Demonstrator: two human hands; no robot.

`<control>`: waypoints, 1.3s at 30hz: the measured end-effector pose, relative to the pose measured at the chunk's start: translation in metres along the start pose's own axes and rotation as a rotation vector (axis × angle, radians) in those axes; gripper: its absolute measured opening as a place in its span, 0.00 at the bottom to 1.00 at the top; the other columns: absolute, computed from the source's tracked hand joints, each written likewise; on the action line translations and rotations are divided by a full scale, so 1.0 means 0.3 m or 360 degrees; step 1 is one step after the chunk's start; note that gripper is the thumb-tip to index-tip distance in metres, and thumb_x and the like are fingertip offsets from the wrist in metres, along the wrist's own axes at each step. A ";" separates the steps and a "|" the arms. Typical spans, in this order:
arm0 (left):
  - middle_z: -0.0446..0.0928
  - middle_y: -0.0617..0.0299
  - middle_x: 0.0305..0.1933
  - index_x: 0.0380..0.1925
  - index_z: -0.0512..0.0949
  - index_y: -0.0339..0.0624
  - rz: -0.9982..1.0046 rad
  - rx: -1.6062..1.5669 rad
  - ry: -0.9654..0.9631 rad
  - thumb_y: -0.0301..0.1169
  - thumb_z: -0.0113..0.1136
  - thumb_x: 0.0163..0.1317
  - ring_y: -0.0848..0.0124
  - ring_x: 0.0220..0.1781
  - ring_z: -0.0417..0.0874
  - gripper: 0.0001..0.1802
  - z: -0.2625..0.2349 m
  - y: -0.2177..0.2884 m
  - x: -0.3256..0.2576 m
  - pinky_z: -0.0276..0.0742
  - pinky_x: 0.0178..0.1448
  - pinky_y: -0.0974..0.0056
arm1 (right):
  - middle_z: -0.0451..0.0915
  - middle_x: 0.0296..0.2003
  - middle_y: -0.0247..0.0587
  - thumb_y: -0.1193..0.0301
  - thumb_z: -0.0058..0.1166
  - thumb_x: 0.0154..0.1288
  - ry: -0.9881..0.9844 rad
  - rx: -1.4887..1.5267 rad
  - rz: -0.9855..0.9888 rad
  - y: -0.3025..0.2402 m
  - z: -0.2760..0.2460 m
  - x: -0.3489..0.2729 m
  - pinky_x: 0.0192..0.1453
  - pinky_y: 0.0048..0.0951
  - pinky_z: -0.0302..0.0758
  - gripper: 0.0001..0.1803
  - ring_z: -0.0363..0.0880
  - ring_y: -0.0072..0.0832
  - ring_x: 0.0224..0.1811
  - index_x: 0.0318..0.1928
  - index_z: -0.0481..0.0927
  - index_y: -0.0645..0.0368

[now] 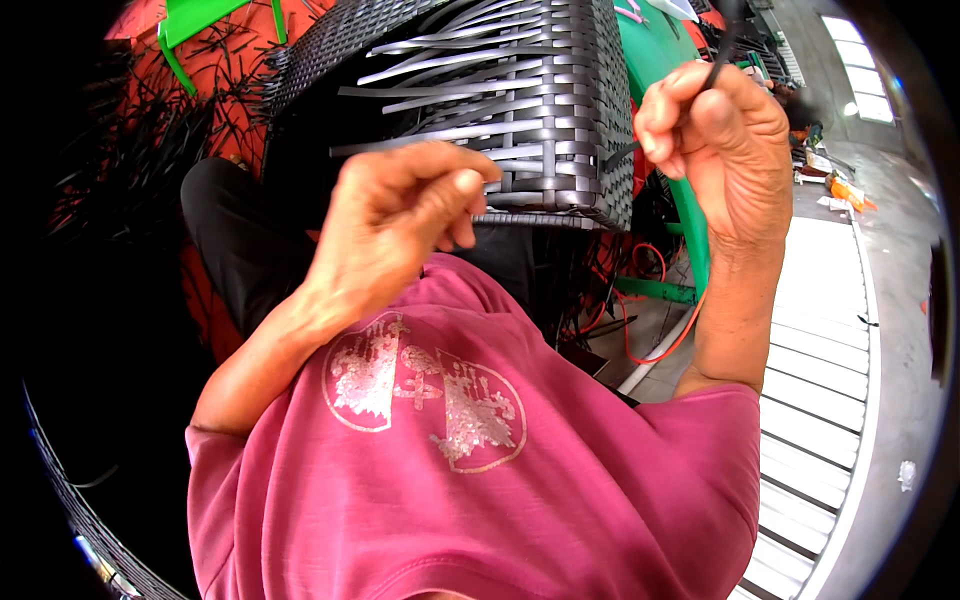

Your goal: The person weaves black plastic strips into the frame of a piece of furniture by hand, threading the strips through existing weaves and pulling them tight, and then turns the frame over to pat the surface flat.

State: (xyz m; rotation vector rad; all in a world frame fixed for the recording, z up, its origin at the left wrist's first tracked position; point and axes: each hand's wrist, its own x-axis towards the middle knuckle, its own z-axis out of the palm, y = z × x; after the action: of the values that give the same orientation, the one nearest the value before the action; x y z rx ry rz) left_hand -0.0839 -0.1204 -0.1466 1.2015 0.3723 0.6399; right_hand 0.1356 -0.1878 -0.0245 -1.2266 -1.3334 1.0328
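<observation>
A half-woven piece of flat black and dark grey plastic strips (545,110) stands in front of me, box-shaped, with several loose strip ends (440,60) sticking out to the left. Raised at the right, my right hand (725,140) pinches a black plastic strip (728,50) that runs up out of view; a dark length also shows between this hand and the weave's right side. My left hand (395,215) is closed at the weave's near left edge, thumb against the forefinger, close to the loose ends. Whatever its fingertips hold is hidden.
A green table or bench (655,50) stands behind and right of the weave. An orange cord (630,340) hangs beneath it. Strip scraps litter the red floor covering (235,50), near a green stool (205,22). White slats (815,400) lie at the right.
</observation>
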 end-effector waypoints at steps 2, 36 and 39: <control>0.77 0.63 0.29 0.46 0.78 0.34 -0.0065 0.0023 -0.0119 0.28 0.49 0.69 0.78 0.26 0.76 0.12 0.033 -0.025 0.018 0.71 0.29 0.76 | 0.76 0.29 0.42 0.64 0.51 0.68 -0.0055 0.0110 -0.0080 -0.007 -0.036 -0.004 0.18 0.15 0.57 0.16 0.69 0.22 0.23 0.48 0.78 0.65; 0.71 0.46 0.17 0.51 0.71 0.29 0.0555 0.1441 -0.0142 0.27 0.57 0.62 0.54 0.19 0.76 0.19 0.156 0.005 0.069 0.67 0.25 0.60 | 0.72 0.22 0.35 0.69 0.46 0.68 -0.0073 -0.0935 -0.0043 -0.185 -0.042 -0.104 0.29 0.17 0.68 0.19 0.64 0.13 0.18 0.52 0.74 0.74; 0.72 0.44 0.19 0.53 0.69 0.28 0.0427 0.1426 -0.0194 0.27 0.57 0.62 0.52 0.20 0.76 0.21 0.163 0.008 0.072 0.69 0.26 0.60 | 0.74 0.23 0.34 0.71 0.48 0.67 0.0068 -0.1070 0.0081 -0.191 0.014 -0.098 0.25 0.15 0.65 0.18 0.64 0.11 0.20 0.52 0.76 0.72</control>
State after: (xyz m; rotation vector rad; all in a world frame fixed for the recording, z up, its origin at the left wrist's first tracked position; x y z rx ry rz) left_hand -0.0393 -0.1422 -0.1269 2.1627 0.4107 0.6395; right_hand 0.1232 -0.2237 0.0279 -1.7666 -1.6887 0.5907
